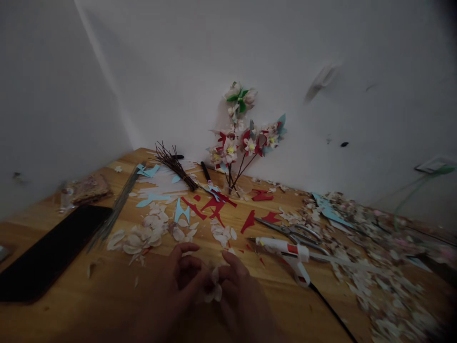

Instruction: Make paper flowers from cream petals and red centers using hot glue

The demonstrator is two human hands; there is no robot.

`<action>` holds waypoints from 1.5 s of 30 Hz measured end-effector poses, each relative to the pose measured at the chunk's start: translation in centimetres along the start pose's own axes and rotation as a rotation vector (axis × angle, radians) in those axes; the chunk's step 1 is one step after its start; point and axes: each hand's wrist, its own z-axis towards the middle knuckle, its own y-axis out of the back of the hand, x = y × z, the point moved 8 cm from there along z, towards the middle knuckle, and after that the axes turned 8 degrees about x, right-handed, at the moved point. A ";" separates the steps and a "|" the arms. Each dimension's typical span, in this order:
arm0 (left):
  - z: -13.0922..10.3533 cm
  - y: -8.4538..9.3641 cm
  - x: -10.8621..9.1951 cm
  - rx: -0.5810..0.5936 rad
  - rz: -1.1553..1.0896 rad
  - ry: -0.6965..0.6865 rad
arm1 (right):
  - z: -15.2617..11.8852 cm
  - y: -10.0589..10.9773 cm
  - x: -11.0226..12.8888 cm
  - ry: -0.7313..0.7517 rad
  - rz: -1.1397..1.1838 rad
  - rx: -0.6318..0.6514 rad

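Low in the middle of the dim, slightly blurred view, my left hand [182, 281] and my right hand [237, 286] meet over the wooden table. Between their fingertips is a small pale petal flower [214, 288], pinched from both sides. Loose whitish petals [146, 231] lie in a pile beyond my left hand. A white glue gun [283, 250] rests right of my right hand, with metal scissors [293, 233] behind it. Red scraps [214, 205] and light blue scraps [182, 212] are scattered ahead of my hands.
Flowering stems [239, 143] stand near the wall. Brown twigs [174, 164] and grey wires [119, 205] lie at the back left. A black slab [53, 250] is on the left. Dried petals [389, 281] cover the right side, and a black cord [332, 309] runs from the glue gun.
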 end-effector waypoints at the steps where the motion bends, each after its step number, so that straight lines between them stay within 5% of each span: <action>1: 0.0 0.0 0.0 -0.004 -0.001 0.007 | 0.1 0.0 0.0 -0.007 0.000 0.007; 12: 0.0 0.5 0.3 -0.074 0.069 0.014 | 0.1 -0.1 -0.1 -0.008 0.001 0.000; 28: 0.2 0.8 1.5 -0.030 -0.002 0.101 | -0.1 0.5 0.6 0.046 -0.128 -0.070; 45: 0.2 0.6 2.0 -0.002 -0.055 0.036 | -0.5 0.6 0.2 0.064 -0.196 -0.114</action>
